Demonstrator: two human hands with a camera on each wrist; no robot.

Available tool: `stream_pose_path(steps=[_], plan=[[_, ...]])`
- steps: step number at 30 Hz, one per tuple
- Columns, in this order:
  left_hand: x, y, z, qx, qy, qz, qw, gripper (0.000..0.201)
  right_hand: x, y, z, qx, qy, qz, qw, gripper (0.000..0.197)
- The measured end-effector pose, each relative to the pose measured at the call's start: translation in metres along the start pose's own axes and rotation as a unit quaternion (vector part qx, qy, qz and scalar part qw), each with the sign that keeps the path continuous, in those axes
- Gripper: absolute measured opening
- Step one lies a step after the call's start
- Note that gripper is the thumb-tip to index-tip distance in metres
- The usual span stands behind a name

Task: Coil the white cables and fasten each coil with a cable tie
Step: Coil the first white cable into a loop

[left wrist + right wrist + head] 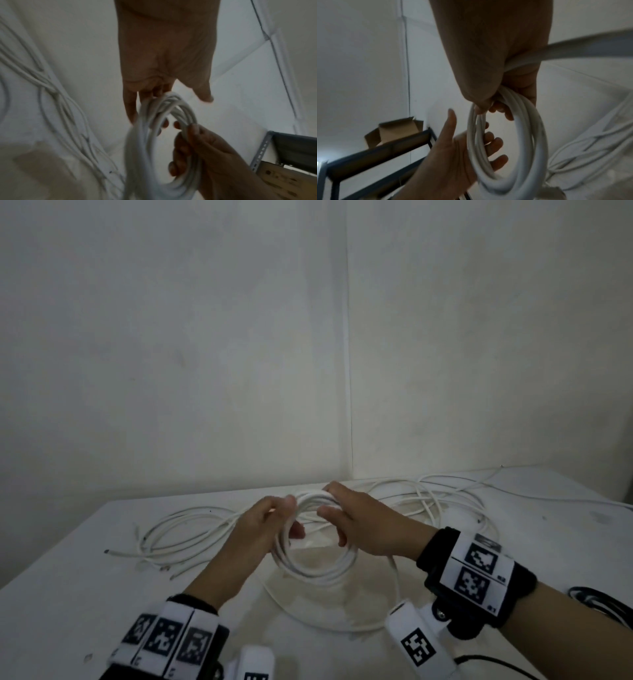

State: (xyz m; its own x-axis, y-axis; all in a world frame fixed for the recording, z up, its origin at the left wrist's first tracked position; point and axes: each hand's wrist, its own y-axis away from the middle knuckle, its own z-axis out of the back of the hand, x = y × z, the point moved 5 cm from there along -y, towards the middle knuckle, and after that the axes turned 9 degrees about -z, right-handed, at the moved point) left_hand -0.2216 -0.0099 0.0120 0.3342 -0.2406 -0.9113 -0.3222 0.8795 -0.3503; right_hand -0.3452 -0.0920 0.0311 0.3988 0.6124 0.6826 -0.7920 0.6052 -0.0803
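A coil of white cable [315,546] hangs just above the white table [85,594], held between both hands. My left hand [291,517] has its fingers hooked through the loop from the left, with the thumb by the top strands. The right hand [332,508] grips the coil's upper right side. In the left wrist view the left hand [145,94] reaches down into the coil [154,148], while the right hand [197,148] clasps its strands. The right wrist view shows the right hand [496,105] closed round the coil [522,135], and a cable tail [590,50] leaves its palm.
Loose white cables lie at the table's left [178,535] and at the back right [438,494]. A tail [342,623] curves over the table near me. Dark cords [596,601] sit at the right edge. Walls stand close behind. A metal shelf [385,148] holds a cardboard box [393,129].
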Motion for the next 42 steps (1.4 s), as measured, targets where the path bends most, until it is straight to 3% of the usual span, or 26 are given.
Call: stream_pose_path(steps=[3, 7, 13, 16, 19, 22, 24, 27, 34, 38, 42], plan=[[-0.009, -0.002, -0.012, 0.061, -0.014, 0.035, 0.997, 0.036, 0.008, 0.003, -0.003, 0.011, 0.02, 0.023, 0.999, 0.022], [-0.012, 0.002, -0.018, -0.017, 0.115, 0.07, 0.991, 0.04, 0.014, 0.004, 0.005, -0.029, -0.071, 0.054, 0.996, 0.02], [-0.005, -0.001, -0.02, -0.098, 0.247, 0.104, 0.959, 0.049, 0.009, 0.004, 0.003, -0.04, -0.244, 0.049, 0.968, 0.019], [-0.005, -0.004, -0.022, -0.067, 0.265, 0.092, 0.958, 0.045, 0.006, 0.002, 0.006, -0.083, -0.242, 0.051, 0.965, 0.018], [-0.007, -0.005, -0.022, 0.011, 0.256, 0.101, 0.961, 0.041, 0.003, 0.004, 0.01, -0.133, -0.178, 0.065, 0.973, 0.016], [-0.006, -0.006, -0.02, 0.05, 0.232, 0.132, 0.963, 0.053, 0.003, 0.008, 0.011, -0.146, -0.102, 0.086, 0.98, 0.014], [-0.007, -0.006, -0.024, 0.026, 0.213, 0.154, 0.964, 0.062, 0.005, 0.007, 0.011, -0.143, -0.053, 0.098, 0.983, 0.014], [-0.01, -0.002, -0.032, -0.077, 0.154, 0.13, 0.976, 0.054, 0.005, 0.005, 0.008, -0.145, -0.05, 0.106, 0.982, 0.019], [-0.007, 0.001, -0.036, -0.184, 0.241, 0.118, 0.946, 0.051, -0.007, 0.008, 0.007, -0.118, -0.239, 0.042, 0.963, 0.028], [-0.004, -0.003, -0.039, -0.122, 0.239, 0.112, 0.957, 0.053, -0.01, 0.009, 0.016, -0.157, -0.227, 0.037, 0.961, 0.027], [-0.013, -0.009, -0.04, -0.019, 0.142, 0.127, 0.982, 0.057, -0.005, 0.011, 0.018, -0.139, -0.064, 0.073, 0.986, 0.021]])
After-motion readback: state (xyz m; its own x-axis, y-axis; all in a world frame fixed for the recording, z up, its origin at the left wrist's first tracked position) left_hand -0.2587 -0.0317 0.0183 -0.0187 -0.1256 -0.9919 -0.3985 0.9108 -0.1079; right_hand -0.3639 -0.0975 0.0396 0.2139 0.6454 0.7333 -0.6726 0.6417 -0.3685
